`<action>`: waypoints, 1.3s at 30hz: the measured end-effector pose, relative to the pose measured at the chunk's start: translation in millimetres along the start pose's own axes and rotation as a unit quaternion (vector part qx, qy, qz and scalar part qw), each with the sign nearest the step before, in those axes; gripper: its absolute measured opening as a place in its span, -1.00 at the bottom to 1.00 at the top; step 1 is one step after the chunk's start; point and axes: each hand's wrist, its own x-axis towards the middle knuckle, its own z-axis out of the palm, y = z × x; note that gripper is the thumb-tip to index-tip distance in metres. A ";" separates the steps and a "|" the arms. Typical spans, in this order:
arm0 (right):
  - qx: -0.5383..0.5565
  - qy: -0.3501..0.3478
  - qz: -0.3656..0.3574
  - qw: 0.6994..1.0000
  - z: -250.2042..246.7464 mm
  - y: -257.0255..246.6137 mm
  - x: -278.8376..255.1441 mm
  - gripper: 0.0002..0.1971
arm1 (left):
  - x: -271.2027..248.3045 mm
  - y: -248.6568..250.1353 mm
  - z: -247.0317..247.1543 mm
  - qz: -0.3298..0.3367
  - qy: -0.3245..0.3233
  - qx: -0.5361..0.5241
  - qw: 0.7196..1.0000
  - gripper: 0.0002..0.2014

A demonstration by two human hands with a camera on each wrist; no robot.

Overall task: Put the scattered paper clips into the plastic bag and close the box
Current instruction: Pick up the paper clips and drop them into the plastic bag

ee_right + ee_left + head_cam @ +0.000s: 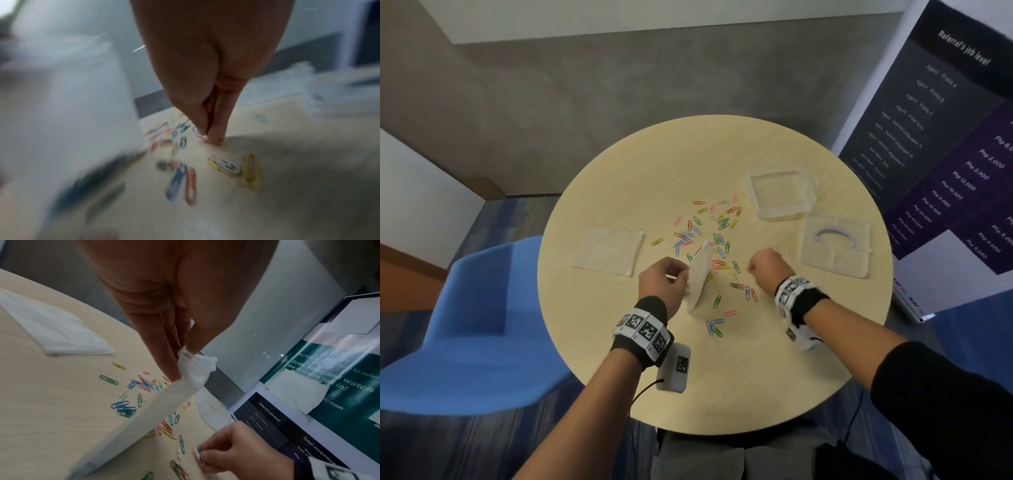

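Hard to see: right wrist view is blurred; near clips (190, 186) smear. The box (781, 193) and lid (835, 247) are clear plastic, edges faint.
Left hand (662, 279): fingers pinch the plastic bag (698, 277) at its top edge, holding it upright above the table (619, 178).
Right hand (765, 265): fingertips (213, 138) closed on a few clips (198, 451) at the table surface; count there unclear.
Paper clips (709, 233): dozens, too many to count, scattered mid-table between the hands and beyond.
Counts: one box far right, one lid near it, one flat bag (608, 250) left, one held.
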 end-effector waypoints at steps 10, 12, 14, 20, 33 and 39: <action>0.782 -0.011 0.129 0.610 -51.3 -13.3 -18.4 -0.72 | 4.4 -3.2 -8.8 0.011 -0.018 -0.014 1.000 -0.92; 0.800 -0.059 0.052 0.595 -64.4 -44.2 -31.1 -0.75 | 4.7 -3.8 -8.3 0.013 -0.028 -0.034 0.999 -0.90; 0.767 -0.093 -0.007 0.634 -65.0 -73.3 -43.1 -0.82 | 3.3 -4.8 -8.4 0.014 -0.042 -0.056 0.997 -0.87; 0.518 0.020 -0.050 0.854 -36.2 -98.8 -55.0 -0.86 | 1.0 -9.3 -10.7 0.002 -0.044 -0.106 0.993 -0.87; 0.248 0.136 -0.040 0.958 -29.3 -115.3 -52.5 -0.81 | 7.2 -7.9 -5.2 0.015 -0.058 -0.107 0.992 -0.91; 0.339 0.080 -0.089 0.933 -30.6 -109.4 -50.3 -0.80 | 8.1 -12.0 -8.2 0.008 -0.051 -0.120 0.991 -0.92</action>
